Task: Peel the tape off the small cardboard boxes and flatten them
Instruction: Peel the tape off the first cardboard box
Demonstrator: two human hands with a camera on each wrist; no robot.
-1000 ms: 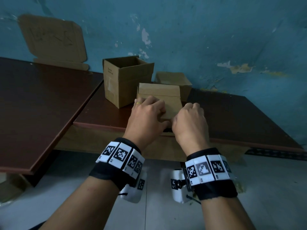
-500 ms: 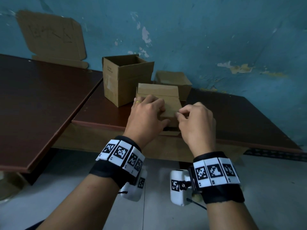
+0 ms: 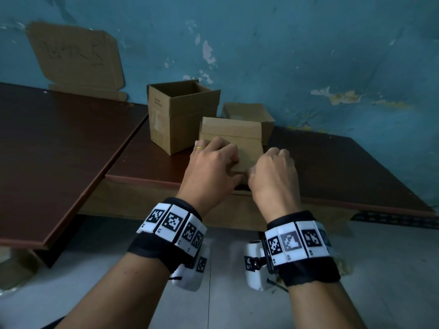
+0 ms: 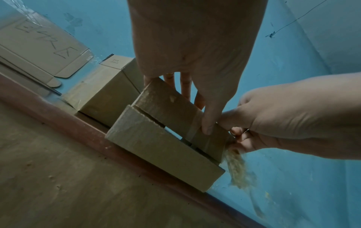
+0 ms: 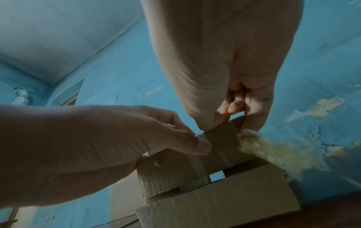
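Observation:
A small cardboard box (image 3: 234, 136) lies at the front edge of the dark brown table (image 3: 344, 169), its flapped end toward me. My left hand (image 3: 213, 162) grips it from above, and the thumb (image 4: 208, 125) presses the upper flap beside a strip of tape (image 4: 192, 131) that crosses both flaps. My right hand (image 3: 273, 172) is at the box's near right corner. Its thumb and forefinger (image 5: 224, 120) pinch the tape where it wraps over the box's edge. The box (image 5: 224, 200) shows a gap between its flaps.
A taller open box (image 3: 180, 115) stands just left behind, and another small box (image 3: 249, 112) sits behind it by the blue wall. A flattened carton (image 3: 76, 60) leans on the wall above a second table (image 3: 59, 143) at the left. Pale floor lies below the table edge.
My right hand drew slightly right and toward me half a second ago and is now back tight against the box's near corner. The left hand has kept its hold.

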